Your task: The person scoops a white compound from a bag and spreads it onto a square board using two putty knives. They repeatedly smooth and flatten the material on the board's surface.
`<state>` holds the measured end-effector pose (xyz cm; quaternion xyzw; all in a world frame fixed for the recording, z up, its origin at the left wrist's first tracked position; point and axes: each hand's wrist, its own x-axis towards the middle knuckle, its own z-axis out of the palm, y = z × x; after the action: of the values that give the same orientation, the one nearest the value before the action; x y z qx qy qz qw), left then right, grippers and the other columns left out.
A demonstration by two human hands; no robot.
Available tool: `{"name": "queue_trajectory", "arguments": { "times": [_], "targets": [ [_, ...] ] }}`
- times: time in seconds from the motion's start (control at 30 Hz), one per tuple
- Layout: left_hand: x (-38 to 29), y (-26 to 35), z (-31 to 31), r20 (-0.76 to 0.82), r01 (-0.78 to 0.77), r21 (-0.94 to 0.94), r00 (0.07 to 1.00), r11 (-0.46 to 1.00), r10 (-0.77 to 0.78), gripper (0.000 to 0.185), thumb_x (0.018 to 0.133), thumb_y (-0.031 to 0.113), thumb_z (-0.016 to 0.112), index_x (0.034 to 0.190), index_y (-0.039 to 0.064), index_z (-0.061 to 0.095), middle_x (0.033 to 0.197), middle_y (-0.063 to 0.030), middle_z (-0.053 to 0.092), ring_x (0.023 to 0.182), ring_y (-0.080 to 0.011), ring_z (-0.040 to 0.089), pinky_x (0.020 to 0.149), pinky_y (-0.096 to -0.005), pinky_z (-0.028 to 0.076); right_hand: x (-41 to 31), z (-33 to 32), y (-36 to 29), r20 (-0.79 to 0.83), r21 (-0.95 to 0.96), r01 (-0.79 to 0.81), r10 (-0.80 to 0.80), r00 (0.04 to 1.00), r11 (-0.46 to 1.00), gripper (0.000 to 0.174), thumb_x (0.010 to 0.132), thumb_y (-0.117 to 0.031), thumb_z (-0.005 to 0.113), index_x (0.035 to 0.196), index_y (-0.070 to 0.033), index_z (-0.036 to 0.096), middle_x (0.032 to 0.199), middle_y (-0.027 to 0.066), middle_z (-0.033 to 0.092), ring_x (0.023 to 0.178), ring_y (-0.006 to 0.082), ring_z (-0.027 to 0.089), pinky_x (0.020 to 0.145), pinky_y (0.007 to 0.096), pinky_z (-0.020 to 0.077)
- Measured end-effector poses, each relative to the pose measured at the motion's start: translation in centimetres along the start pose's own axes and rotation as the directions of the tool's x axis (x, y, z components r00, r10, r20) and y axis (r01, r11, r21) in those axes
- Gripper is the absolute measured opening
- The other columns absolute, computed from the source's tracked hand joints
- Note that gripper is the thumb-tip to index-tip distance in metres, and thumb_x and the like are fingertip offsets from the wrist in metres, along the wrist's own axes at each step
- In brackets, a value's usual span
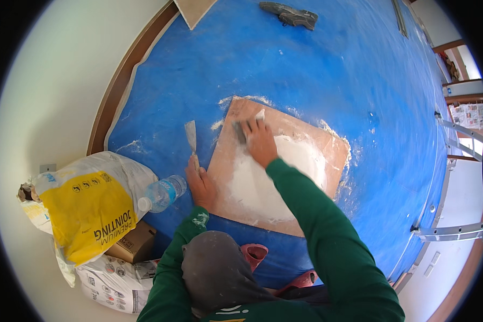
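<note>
My left hand (201, 184) grips the handle of a putty knife (191, 136), its flat metal blade pointing away from me above the blue sheet. That hand is beside the left edge of a square wooden board (221, 161). A broad, low heap of white powder (273, 185) covers much of the board. Over its upper part, my right hand (261, 141) holds a wide grey scraper blade (239, 132), tilted and slightly blurred. A small white dab (260, 114) shows just beyond the fingers; whether the blade touches the board is hard to tell.
Blue plastic sheeting (290, 72) covers the floor. On my left are a yellow-and-white bag (96, 201), a clear water bottle (163, 194), a cardboard box (135, 243) and another bag (112, 283). A dark shoe (294, 15) lies ahead; ladder legs (451, 233) stand right.
</note>
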<state>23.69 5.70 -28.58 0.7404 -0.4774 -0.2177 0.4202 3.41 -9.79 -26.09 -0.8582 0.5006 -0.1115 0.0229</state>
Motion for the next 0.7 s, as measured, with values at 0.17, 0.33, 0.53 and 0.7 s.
{"name": "queue_trajectory", "arguments": {
  "times": [0.17, 0.33, 0.53, 0.7],
  "targets": [
    [0.3, 0.5, -0.1, 0.002, -0.021, -0.024, 1.000, 0.999, 0.021, 0.051, 0.112, 0.018, 0.044, 0.155, -0.010, 0.043, 0.148, -0.0316, 0.052, 0.138, -0.0475, 0.051, 0.119, -0.0509, 0.038, 6.8, 0.6, 4.7, -0.056, -0.048, -0.217, 0.214, 0.975, 0.975, 0.037, 0.091, -0.008, 0.062, 0.127, -0.006, 0.066, 0.127, 0.0137, 0.061, 0.120, 0.0326, 0.057, 0.095, 0.0480, 0.0496],
    [-0.2, 0.6, -0.3, 0.012, -0.020, -0.013, 1.000, 1.000, 0.021, 0.049, 0.113, 0.015, 0.043, 0.155, -0.010, 0.043, 0.149, -0.0309, 0.051, 0.138, -0.0460, 0.051, 0.119, -0.0508, 0.038, 0.6, -0.1, 1.6, 0.105, 0.005, -0.118, 0.117, 0.988, 0.993, 0.051, 0.093, -0.008, 0.061, 0.143, -0.004, 0.062, 0.132, 0.0145, 0.061, 0.124, 0.0335, 0.057, 0.100, 0.0482, 0.0487],
    [-0.1, -0.6, 0.2, -0.006, 0.012, -0.030, 1.000, 0.999, -0.012, 0.050, 0.116, 0.016, 0.042, 0.159, -0.008, 0.038, 0.157, -0.0274, 0.047, 0.146, -0.0417, 0.046, 0.124, -0.0477, 0.034, -8.4, -1.5, -5.6, 0.144, 0.206, 0.121, -0.152, 0.978, 0.971, 0.057, 0.090, -0.010, 0.060, 0.147, -0.003, 0.058, 0.137, 0.0168, 0.060, 0.127, 0.0363, 0.056, 0.098, 0.0496, 0.0500],
    [-0.1, -1.7, 1.0, -0.080, -0.028, -0.055, 0.997, 0.998, 0.023, 0.051, 0.114, 0.015, 0.042, 0.159, -0.009, 0.038, 0.158, -0.0286, 0.046, 0.148, -0.0420, 0.044, 0.125, -0.0483, 0.034, -18.7, -5.5, -11.1, 0.355, 0.322, 0.270, -0.380, 0.854, 0.908, 0.043, 0.087, -0.007, 0.063, 0.130, -0.004, 0.069, 0.121, 0.0163, 0.068, 0.123, 0.0383, 0.062, 0.099, 0.0502, 0.0520]
  ]
}}
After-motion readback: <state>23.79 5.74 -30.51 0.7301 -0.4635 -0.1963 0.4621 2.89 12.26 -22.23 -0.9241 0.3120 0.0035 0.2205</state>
